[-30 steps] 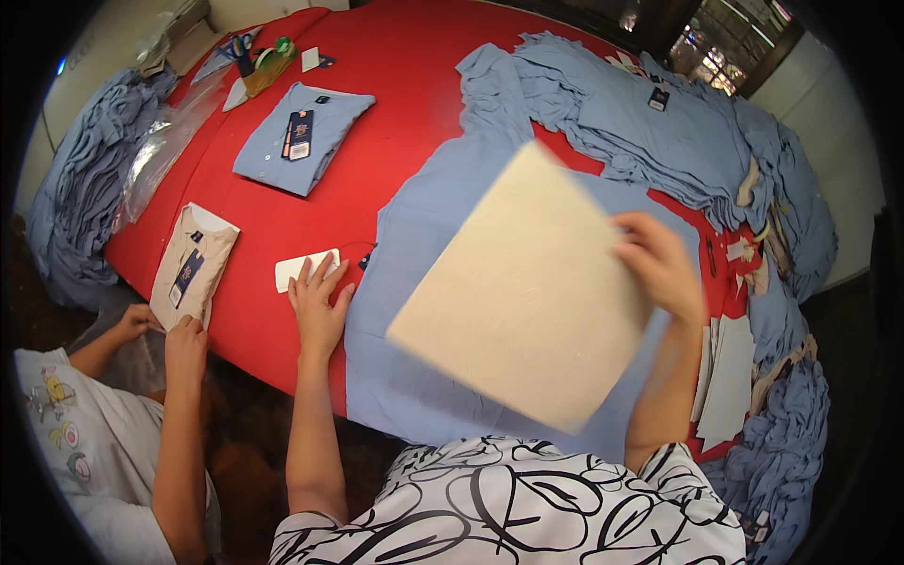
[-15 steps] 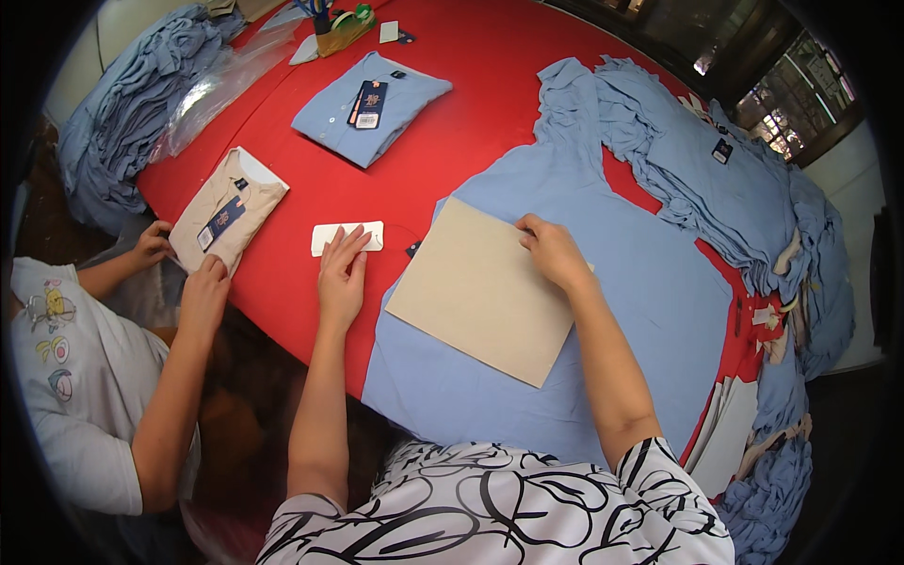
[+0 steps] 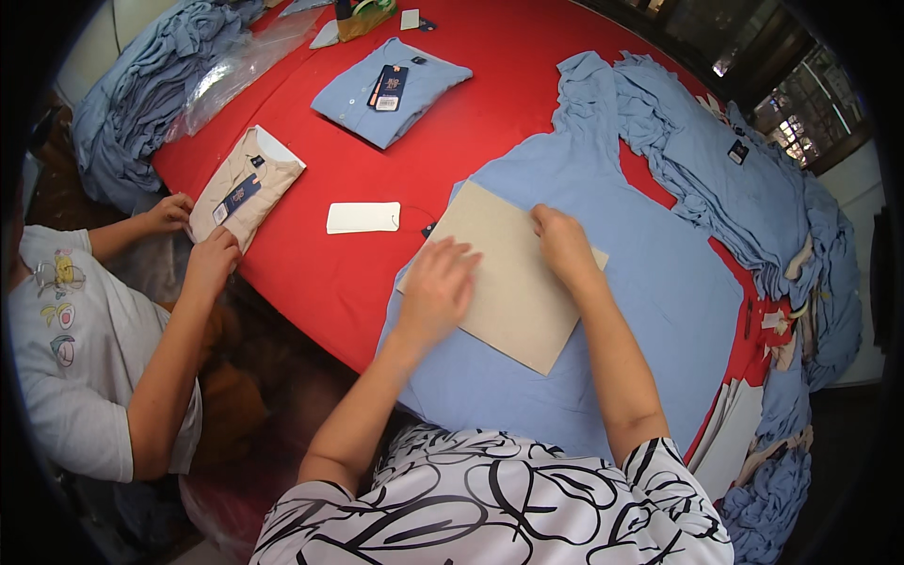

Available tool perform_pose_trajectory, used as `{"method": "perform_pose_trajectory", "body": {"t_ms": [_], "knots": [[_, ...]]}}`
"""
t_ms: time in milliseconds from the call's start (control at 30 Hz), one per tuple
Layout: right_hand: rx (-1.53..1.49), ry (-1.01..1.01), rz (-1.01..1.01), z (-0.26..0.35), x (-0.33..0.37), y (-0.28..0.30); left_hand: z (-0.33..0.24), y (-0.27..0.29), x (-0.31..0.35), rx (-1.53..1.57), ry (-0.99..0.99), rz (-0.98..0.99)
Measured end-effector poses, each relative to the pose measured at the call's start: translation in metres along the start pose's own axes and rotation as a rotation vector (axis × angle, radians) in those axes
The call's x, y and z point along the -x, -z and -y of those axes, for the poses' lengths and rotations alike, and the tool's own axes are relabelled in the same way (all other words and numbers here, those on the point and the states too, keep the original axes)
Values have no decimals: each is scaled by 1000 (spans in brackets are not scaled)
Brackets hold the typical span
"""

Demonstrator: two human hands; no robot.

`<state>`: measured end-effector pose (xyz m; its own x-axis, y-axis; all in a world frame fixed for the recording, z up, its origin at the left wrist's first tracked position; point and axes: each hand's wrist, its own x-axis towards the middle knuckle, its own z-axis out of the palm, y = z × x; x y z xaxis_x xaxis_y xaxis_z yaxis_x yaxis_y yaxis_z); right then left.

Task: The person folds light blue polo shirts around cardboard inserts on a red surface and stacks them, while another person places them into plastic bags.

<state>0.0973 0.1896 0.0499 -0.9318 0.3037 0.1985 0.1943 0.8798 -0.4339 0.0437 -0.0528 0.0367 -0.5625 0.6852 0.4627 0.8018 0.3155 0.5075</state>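
Observation:
A light-blue shirt [image 3: 683, 273] lies spread out in front of me. On top of it rests a flat beige cardboard sheet [image 3: 513, 273], set at an angle. My right hand [image 3: 565, 247] grips the sheet near its upper right edge with curled fingers. Over the sheet's left side is my left hand [image 3: 438, 287], somewhat blurred, its fingers stretched out and holding nothing. Whether it touches the board I cannot tell. Just left of the sheet, a white tag [image 3: 363, 217] lies on the red cloth, its string running to a small dark tag [image 3: 428, 229].
A folded blue shirt [image 3: 414, 94] with a dark hang tag lies farther back. At left, a co-worker's hands [image 3: 215, 252] hold a folded beige garment [image 3: 268, 193]. Blue garments are piled at far left [image 3: 141, 104] and right [image 3: 734, 179]. White sheets [image 3: 730, 438] lie at lower right.
My left hand has left the white tag and moved right over the cardboard sheet. My right hand stays at the sheet's edge. The whole view has shifted slightly.

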Motion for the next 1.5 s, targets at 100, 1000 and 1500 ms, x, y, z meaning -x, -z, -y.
{"method": "perform_pose_trajectory", "body": {"t_ms": [100,1000,1500], "knots": [[16,16,22,-4,1,-2,-33,-18,-8,-101,7,50],[79,146,37,48,20,-50,-6,-48,9,139,296,46],[347,-381,39,-84,109,118,-21,-35,4,-136,121,87]]}}
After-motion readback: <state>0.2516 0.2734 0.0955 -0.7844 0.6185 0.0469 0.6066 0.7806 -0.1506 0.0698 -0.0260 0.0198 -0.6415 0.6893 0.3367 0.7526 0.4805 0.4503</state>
